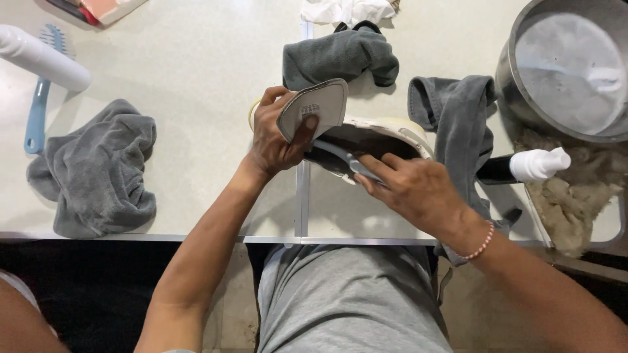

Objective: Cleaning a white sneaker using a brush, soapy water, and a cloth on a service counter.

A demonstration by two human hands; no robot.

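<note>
Pale table (pixel 196 72): left hand (pixel 273 140) grips insole (pixel 314 108); right hand (pixel 412 189) grasps shoe (pixel 376 134) tongue

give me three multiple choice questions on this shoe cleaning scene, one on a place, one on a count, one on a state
1. Where does the blue brush lie?
A. far left of the table
B. inside the metal pot
C. on the person's lap

2. How many grey cloths lie on the table?
A. one
B. three
C. five

3. What is the insole's state?
A. flat inside the shoe
B. lifted up out of the shoe
C. lying on the floor

Answers:
1. A, it lies beside the left grey cloth.
2. B, left, middle and right.
3. B, the left hand holds the insole above the white shoe, with the right hand on the shoe.
</note>
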